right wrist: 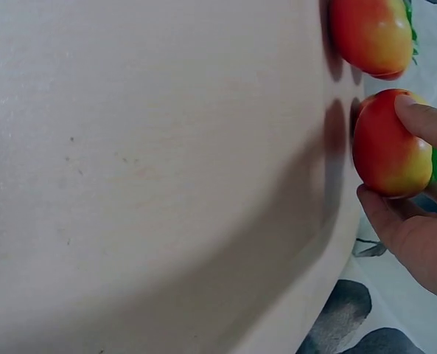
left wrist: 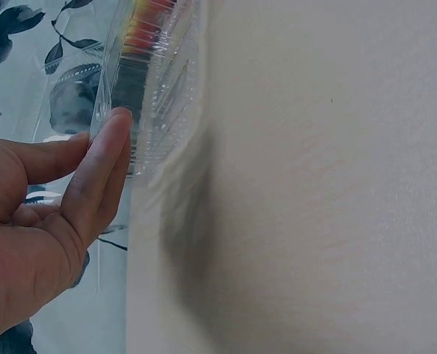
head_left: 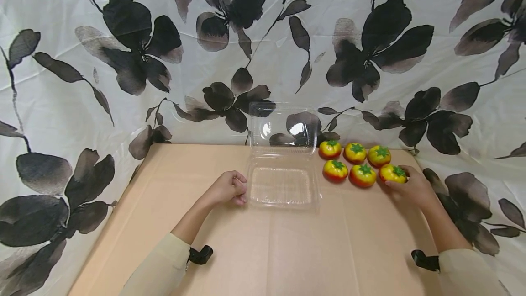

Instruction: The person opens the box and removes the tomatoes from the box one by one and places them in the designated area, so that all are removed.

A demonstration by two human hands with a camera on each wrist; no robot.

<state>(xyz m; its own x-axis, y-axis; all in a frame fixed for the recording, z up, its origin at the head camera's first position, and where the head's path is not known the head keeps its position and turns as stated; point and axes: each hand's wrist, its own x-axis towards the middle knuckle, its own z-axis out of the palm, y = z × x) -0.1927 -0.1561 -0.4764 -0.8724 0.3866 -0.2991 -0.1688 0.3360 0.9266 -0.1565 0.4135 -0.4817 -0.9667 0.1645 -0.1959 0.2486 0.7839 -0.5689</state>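
left hand [head_left: 228,188]: grip curled, fingertips touching clear clamshell box [head_left: 283,186] edge | right hand [head_left: 411,188]: grip holding nearest tomato [head_left: 392,173] | worktop [head_left: 287,250] | no readable labels

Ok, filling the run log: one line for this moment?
left hand touches open clear box | right hand grips nearest tomato | five tomatoes beside
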